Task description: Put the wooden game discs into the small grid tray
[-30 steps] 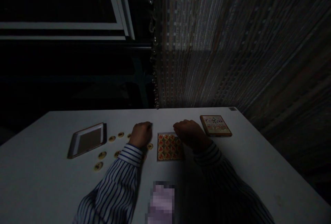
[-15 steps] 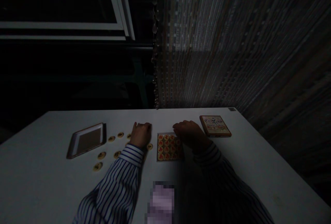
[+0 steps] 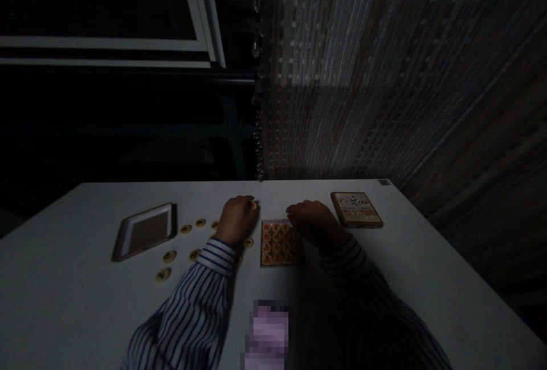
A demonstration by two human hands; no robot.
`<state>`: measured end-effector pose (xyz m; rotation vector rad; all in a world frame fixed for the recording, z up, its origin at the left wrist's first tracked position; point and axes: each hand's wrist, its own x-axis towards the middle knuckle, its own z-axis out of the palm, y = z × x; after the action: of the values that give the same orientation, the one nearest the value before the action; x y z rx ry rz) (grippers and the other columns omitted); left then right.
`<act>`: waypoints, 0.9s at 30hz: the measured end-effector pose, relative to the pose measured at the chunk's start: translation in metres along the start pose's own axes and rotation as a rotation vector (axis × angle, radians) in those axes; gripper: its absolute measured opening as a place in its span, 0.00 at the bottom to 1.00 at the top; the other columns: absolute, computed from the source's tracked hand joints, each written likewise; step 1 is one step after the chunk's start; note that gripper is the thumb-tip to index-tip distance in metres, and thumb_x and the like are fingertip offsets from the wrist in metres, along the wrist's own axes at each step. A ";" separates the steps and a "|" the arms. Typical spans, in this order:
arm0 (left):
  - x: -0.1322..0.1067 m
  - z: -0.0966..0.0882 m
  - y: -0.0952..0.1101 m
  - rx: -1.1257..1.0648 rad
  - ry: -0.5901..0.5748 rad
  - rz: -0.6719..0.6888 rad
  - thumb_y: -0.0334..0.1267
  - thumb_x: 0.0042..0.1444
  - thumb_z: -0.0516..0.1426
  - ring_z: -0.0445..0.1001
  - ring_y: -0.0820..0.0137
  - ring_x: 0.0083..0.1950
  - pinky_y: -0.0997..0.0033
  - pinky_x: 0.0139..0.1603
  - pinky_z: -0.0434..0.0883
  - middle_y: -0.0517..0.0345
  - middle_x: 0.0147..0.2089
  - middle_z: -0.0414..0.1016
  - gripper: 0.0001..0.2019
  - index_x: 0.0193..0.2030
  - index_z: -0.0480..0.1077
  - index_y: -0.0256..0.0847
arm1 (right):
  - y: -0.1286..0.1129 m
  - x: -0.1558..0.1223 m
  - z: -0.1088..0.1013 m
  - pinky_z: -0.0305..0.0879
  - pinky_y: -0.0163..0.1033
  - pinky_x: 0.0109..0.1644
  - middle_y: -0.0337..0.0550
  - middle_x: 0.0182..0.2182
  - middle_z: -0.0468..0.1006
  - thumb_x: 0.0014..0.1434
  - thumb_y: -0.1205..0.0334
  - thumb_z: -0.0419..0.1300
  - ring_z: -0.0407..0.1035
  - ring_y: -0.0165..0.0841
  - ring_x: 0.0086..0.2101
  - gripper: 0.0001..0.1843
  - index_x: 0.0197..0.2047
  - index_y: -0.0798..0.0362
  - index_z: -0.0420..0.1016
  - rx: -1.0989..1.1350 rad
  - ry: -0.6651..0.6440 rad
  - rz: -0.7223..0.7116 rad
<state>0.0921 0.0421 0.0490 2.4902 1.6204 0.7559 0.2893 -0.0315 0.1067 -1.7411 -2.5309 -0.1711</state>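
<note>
A small square tray of round pale game pieces with red marks (image 3: 277, 244) lies on the white table (image 3: 85, 301). My left hand (image 3: 236, 219) is curled just left of the tray's far corner, its fingertips pinching what looks like a round piece. My right hand (image 3: 314, 220) rests curled over the tray's far right corner; what it holds, if anything, is hidden. Several loose round pieces (image 3: 170, 256) lie scattered left of my left hand.
An empty box half with a pale rim (image 3: 145, 232) sits at the left. A printed box lid (image 3: 356, 208) lies at the right near the table's far edge. A woven curtain (image 3: 384, 73) hangs behind; a dark window is at the left.
My left hand has lifted slightly and shifted toward the tray's far corner. My right hand has barely moved.
</note>
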 end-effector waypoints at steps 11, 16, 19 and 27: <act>-0.001 -0.016 0.010 -0.309 0.079 0.021 0.39 0.50 0.52 0.68 0.67 0.44 0.67 0.48 0.65 0.52 0.41 0.70 0.14 0.42 0.69 0.37 | 0.001 0.001 -0.002 0.55 0.37 0.39 0.48 0.35 0.75 0.61 0.62 0.42 0.67 0.33 0.38 0.16 0.41 0.54 0.69 -0.008 -0.046 0.016; -0.002 -0.020 0.015 -0.417 0.076 -0.002 0.38 0.49 0.53 0.69 0.69 0.41 0.69 0.45 0.66 0.54 0.40 0.71 0.12 0.40 0.69 0.38 | 0.001 0.001 -0.001 0.55 0.37 0.39 0.48 0.36 0.75 0.61 0.61 0.43 0.67 0.34 0.38 0.16 0.42 0.54 0.69 -0.019 -0.035 0.021; -0.002 -0.020 0.018 -0.487 0.047 -0.026 0.38 0.50 0.52 0.70 0.70 0.40 0.71 0.44 0.66 0.55 0.39 0.73 0.11 0.39 0.69 0.38 | 0.001 0.000 -0.002 0.55 0.37 0.40 0.48 0.36 0.75 0.61 0.61 0.42 0.67 0.34 0.39 0.16 0.43 0.53 0.69 -0.035 -0.053 0.034; -0.003 -0.015 0.027 -0.570 -0.024 -0.037 0.41 0.49 0.54 0.70 0.71 0.36 0.72 0.39 0.66 0.58 0.33 0.73 0.11 0.38 0.68 0.39 | 0.001 0.000 -0.003 0.55 0.37 0.41 0.49 0.37 0.75 0.61 0.61 0.43 0.67 0.34 0.40 0.16 0.44 0.54 0.69 -0.014 -0.029 0.041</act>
<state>0.1071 0.0242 0.0698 2.0468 1.2143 1.0067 0.2904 -0.0316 0.1099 -1.8121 -2.5177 -0.1624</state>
